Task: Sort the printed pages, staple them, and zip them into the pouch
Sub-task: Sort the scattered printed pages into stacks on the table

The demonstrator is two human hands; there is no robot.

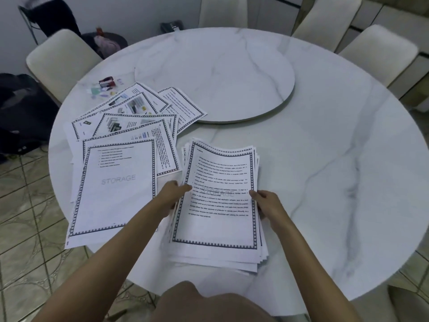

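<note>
Both hands (218, 201) grip the page stack (218, 219), long axis pointing away.

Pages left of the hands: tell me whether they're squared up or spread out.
Spread out: the loose pages fan across the table at differing angles, overlapping.

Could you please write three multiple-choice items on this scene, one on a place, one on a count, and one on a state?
1. Where do the spread-out pages lie relative to the held stack?
A. to its left
B. to its right
C. underneath it

2. How many hands grip the stack?
A. none
B. one
C. two

3. How does the round turntable stand?
A. bare
B. piled with pages
C. holding the pouch

Answers: 1 A, they fan out on the left; 2 C, the left hand and right hand grip opposite edges; 3 A, only one page corner overlaps its rim.
</note>
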